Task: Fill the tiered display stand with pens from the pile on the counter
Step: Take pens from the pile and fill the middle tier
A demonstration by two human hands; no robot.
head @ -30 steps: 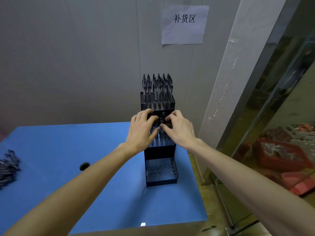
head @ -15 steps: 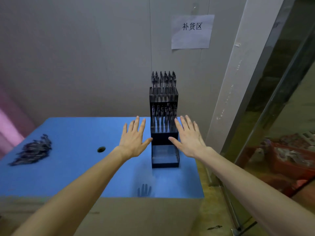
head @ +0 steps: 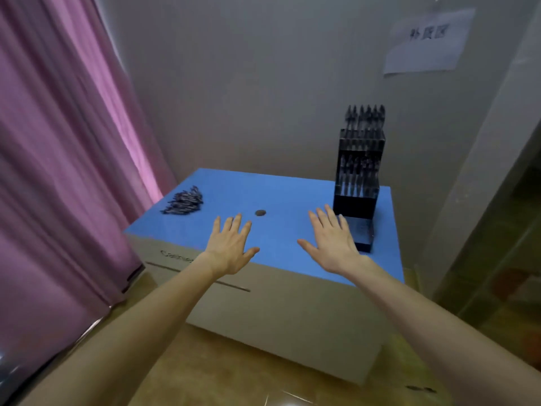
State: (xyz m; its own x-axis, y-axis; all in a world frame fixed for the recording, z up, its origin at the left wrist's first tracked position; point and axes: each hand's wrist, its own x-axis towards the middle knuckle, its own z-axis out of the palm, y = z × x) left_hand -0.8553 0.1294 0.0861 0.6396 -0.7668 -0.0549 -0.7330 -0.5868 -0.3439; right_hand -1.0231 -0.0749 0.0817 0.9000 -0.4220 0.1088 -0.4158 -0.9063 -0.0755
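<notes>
- Fingers of both hands spread flat, holding nothing, now drawn back from the display stand.
- Left hand and right hand hover palm-down over the blue counter.
- Pen pile lies far left; stand far right.

The flat tabletop is a plain, even blue, with one small dark round spot on it. Its front panel is dull beige cardboard with faint dark lettering. The tall tiered plastic display stand is black, and the upright pens in it look dark grey. The loose pile of pens is dark grey-black too. The pleated fabric curtain is pink-mauve, the smooth wall grey, and the paper sign white with blurred dark characters.
</notes>
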